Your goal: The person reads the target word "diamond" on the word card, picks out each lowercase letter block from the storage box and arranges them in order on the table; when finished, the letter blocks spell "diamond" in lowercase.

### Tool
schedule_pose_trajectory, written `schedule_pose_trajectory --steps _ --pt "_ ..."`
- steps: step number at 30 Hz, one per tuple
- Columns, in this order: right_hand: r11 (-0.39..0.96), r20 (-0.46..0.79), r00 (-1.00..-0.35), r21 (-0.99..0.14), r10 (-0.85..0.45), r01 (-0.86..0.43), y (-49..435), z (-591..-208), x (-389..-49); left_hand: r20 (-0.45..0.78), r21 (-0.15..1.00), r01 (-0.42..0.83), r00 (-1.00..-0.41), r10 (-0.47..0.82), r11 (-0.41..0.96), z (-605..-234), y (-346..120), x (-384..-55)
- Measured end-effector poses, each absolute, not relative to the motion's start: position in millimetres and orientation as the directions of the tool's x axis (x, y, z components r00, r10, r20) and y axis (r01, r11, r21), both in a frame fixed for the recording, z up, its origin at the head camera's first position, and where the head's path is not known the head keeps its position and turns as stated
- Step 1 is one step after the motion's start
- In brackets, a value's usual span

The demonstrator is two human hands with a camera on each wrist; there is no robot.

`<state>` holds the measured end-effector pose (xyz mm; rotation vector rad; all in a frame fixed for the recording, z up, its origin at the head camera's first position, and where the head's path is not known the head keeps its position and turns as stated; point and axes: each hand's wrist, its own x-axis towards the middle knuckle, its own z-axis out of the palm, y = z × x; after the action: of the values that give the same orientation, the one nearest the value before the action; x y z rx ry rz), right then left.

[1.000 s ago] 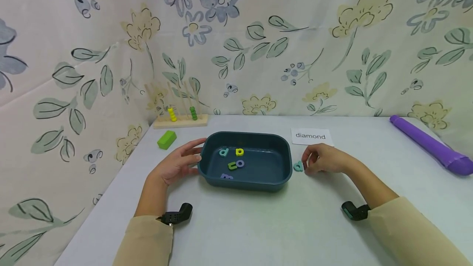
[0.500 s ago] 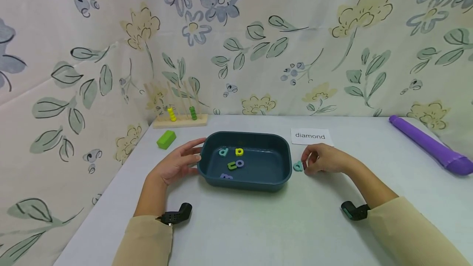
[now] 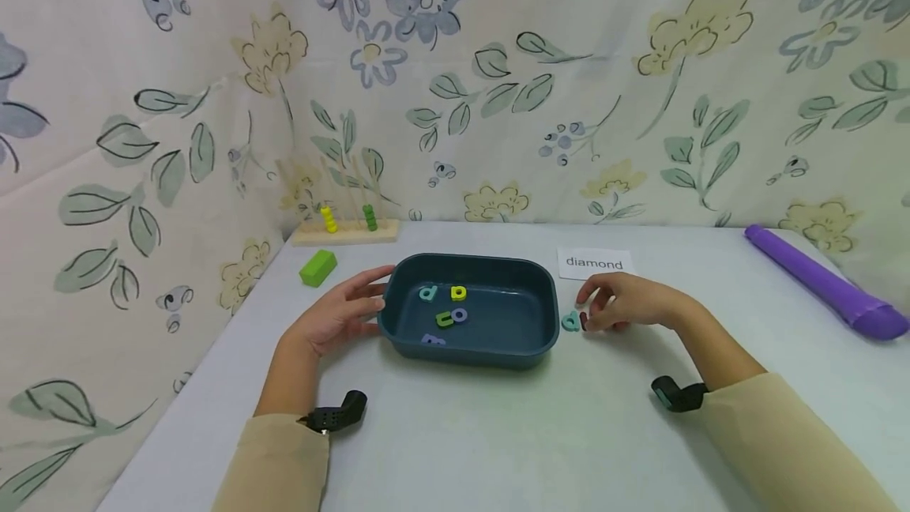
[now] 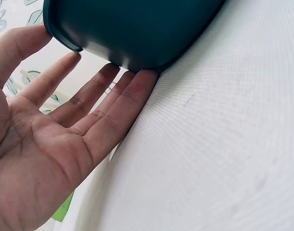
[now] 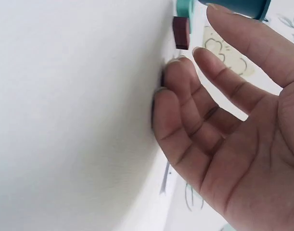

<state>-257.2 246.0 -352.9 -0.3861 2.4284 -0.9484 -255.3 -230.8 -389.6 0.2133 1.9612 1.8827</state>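
My left hand point(image 3: 340, 314) rests its fingertips against the outer left end of a dark teal plastic tub point(image 3: 490, 357); in the left wrist view its fingers are fairly straight along the tub's wall point(image 4: 122, 29). To the right of the tub lies a teal letter d point(image 3: 571, 321). Beside that d is a small dark red bar-shaped piece point(image 5: 181, 32), a narrow letter by its look. My right hand point(image 3: 629, 300) is just right of it, with loosely bent fingers. In the right wrist view a gap shows between the fingertips and the red piece.
In the tub lie a teal letter point(image 3: 427, 293), a yellow letter point(image 3: 458, 288), a green u point(image 3: 444, 320), a purple o point(image 3: 459, 315) and another purple letter point(image 3: 433, 340). Behind are a "diamond" card point(image 3: 594, 263), a green block point(image 3: 317, 268), a bead rack point(image 3: 344, 232) and a purple tube point(image 3: 825, 283).
My right hand has loosened its fingers from the dark red piece, which now shows beside the teal d. My left hand has stayed at the tub.
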Motion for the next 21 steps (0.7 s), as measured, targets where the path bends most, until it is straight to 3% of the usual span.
schedule_pose_trajectory --steps 6,21 --pt "0.717 -0.354 -0.832 -0.693 -0.427 -0.073 244.2 -345.7 -261.3 -0.192 0.981 -0.173 -0.902 0.387 0.083 -395.3 -233.3 -254.2" --pt "0.711 -0.211 -0.873 -0.676 -0.439 -0.194 229.4 -300.0 -272.5 -0.193 0.981 -0.181 -0.904 0.381 0.067 -390.3 -233.5 -255.4"
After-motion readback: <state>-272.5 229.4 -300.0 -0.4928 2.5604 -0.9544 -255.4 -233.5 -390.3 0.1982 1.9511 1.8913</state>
